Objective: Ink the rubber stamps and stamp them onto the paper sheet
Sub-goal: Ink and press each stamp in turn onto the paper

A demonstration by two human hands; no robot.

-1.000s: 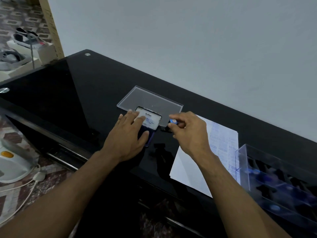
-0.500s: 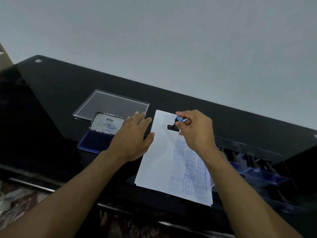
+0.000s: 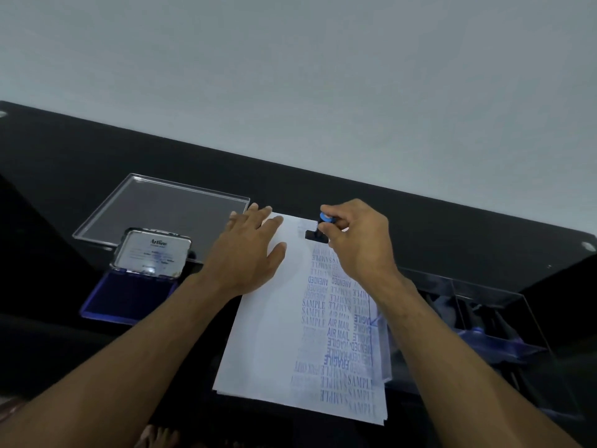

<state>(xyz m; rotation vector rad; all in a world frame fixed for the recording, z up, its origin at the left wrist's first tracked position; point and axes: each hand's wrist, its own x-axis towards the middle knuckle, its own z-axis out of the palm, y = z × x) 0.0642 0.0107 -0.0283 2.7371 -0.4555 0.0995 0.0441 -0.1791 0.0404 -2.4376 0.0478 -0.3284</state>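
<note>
At the far end of the paper sheet (image 3: 271, 334), we are gripping a rubber stamp (image 3: 318, 228) with our right hand (image 3: 358, 244), thumb and fingers curling round its blue-topped handle. Its black base is sitting flat on the sheet's far right corner, the handle rising toward us and the base's long axis running across the width of the page. Our left hand (image 3: 248, 253) is lying flat on the sheet's far left part, fingers straight and slightly apart, pointing away from us. The sheet is stretching lengthwise from the near edge of the black table (image 3: 97, 163) toward the wall, its right half carrying rows of blue print (SAMPLE, AIR MAIL, FRAGILE, AMENDED). Left of our left hand, the ink pad (image 3: 129, 299) is lying open with its lid (image 3: 151, 253) tilted up, beside a clear plastic cover (image 3: 161, 211). A clear stamp box (image 3: 484, 312) is sitting to the right, partly behind our forearm.
</note>
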